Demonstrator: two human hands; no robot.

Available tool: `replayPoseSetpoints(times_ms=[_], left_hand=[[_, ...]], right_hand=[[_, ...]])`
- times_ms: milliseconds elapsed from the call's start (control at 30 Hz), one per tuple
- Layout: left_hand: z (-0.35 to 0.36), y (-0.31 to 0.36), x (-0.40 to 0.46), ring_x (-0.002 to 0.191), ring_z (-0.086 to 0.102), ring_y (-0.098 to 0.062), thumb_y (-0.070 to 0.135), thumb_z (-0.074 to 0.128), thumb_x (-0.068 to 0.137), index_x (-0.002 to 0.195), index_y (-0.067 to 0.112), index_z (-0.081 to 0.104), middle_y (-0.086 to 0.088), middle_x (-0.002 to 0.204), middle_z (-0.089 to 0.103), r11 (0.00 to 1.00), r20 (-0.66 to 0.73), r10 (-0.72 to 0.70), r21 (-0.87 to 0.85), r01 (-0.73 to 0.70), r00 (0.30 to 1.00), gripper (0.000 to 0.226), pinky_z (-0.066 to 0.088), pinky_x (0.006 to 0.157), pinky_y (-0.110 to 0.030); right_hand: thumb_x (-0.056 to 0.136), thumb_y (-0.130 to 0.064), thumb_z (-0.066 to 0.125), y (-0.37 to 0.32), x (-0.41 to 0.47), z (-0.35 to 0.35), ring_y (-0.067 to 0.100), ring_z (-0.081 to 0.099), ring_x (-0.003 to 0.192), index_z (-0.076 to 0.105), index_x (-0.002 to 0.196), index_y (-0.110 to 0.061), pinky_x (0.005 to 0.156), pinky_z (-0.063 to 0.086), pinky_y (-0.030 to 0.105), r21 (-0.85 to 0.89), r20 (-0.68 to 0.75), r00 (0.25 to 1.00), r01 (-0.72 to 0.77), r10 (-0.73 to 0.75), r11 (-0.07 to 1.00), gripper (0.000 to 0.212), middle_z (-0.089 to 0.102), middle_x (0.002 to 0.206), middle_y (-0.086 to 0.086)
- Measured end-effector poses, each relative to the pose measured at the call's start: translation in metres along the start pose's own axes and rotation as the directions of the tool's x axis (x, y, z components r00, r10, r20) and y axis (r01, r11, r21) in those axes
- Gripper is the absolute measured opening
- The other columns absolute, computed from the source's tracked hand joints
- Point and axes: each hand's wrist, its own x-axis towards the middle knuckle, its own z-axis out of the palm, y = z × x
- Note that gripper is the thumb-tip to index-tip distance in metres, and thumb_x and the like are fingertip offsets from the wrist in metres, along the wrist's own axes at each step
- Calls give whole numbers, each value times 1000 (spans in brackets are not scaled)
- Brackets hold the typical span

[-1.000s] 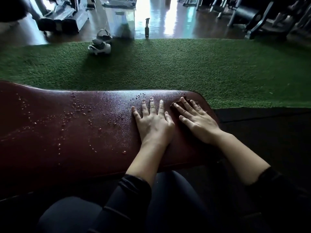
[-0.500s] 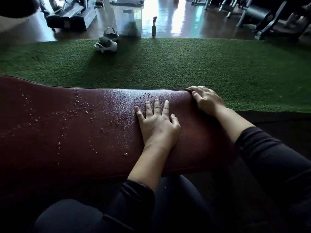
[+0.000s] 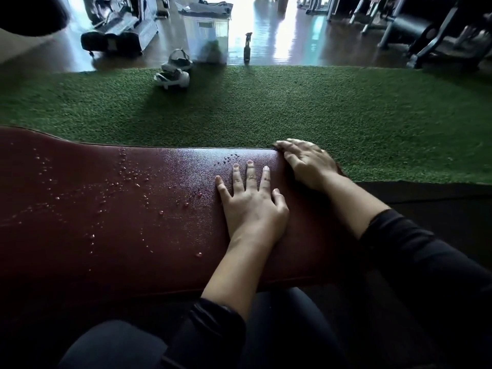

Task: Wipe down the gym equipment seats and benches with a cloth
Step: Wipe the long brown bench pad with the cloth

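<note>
I see my left hand (image 3: 251, 206) flat, fingers spread, on the maroon bench pad (image 3: 111, 209). Just right of it, my right hand (image 3: 308, 162) presses at the pad's far corner; the cloth (image 3: 274, 145) barely peeks beneath its fingers. Water droplets (image 3: 125, 177) lie left.

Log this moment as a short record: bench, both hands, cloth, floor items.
bench: dark red padded bench, water droplets across its left and middle
left hand: left hand flat on the pad, fingers spread
right hand: right hand at the far right edge
cloth: only a dark sliver shows under the fingers
floor: spray bottle, sandals, green turf
</note>
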Motion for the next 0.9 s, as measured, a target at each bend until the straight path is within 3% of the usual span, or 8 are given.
replayPoseSetpoints(times_ms=[133,233,333,467,633,767,900], left_hand=[[0,0,0,149,-4,-26,45,21,98,153,31,11,-2,162,3,1000,3,1,5,-1,1000,58,-11,114,-56],[1,1,0,148,-4,-27,44,21,98,153,30,11,-2,162,2,1000,13,2,8,-2,1000,58,-10,114,-57],[2,1,1,148,-4,-27,44,21,98,153,30,11,-2,162,2,1000,13,-2,2,2,1000,58,-11,113,-57],[1,1,1,148,-5,-26,44,21,98,154,30,11,-1,162,3,1000,21,0,4,0,1000,58,-12,113,-57],[1,0,2,148,-4,-27,43,22,98,153,30,11,-2,162,3,1000,20,-1,2,1,1000,58,-11,113,-56],[0,0,2,149,-3,-27,42,22,98,154,29,12,-2,162,4,1000,34,1,7,-1,999,58,-9,113,-57],[-4,0,1,148,-2,-28,40,23,98,154,25,15,-6,162,7,1000,58,16,-9,-16,998,58,-9,114,-56]], right_hand=[[99,-37,27,47,-21,-4,14,12,145,26,147,-35,119,7,35,106,41,976,-215,212,971,47,16,158,-6],[100,-40,23,41,-63,1,20,0,147,5,150,-34,119,0,37,7,62,950,-308,307,951,53,-4,160,-4],[101,-43,21,-3,-79,10,23,-10,146,-2,150,-33,118,-7,40,-111,18,970,-241,244,964,55,-13,159,-1],[101,-41,25,-33,-40,11,17,-6,146,10,149,-39,117,-6,38,-2,12,991,-134,134,991,51,-3,160,-7],[101,-39,25,13,-6,-2,19,7,146,21,149,-34,119,4,36,25,17,966,-258,258,966,49,9,160,-2],[100,-38,23,26,-44,1,19,1,147,8,151,-31,119,0,36,-21,24,959,-283,284,959,53,1,160,0],[101,-40,21,-9,-86,5,23,-9,146,-2,150,-32,118,-5,39,-103,80,970,-222,231,970,55,-11,159,3]])
